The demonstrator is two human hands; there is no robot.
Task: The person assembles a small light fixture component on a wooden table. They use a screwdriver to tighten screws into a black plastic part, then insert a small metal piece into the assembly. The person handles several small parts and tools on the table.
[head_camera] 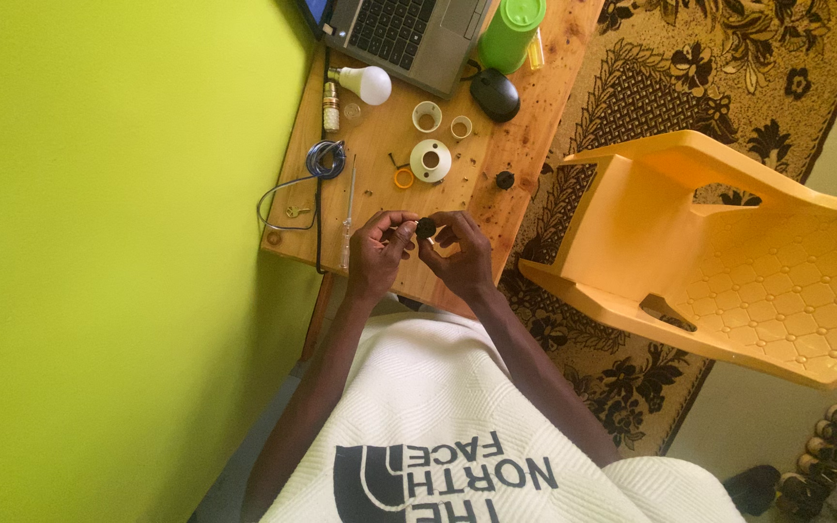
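Note:
My left hand and my right hand meet above the near edge of a small wooden table. Both pinch a small black round part between their fingertips. Just beyond the hands lie a white round lamp-holder base, an orange ring and two white rings. A slim tester screwdriver lies to the left of my left hand. A small black cap sits to the right of the base.
At the table's far end are a laptop, a green cup, a black mouse and a white bulb. A coiled cable lies at the left. A yellow plastic chair lies tipped on the patterned carpet. A green wall is at the left.

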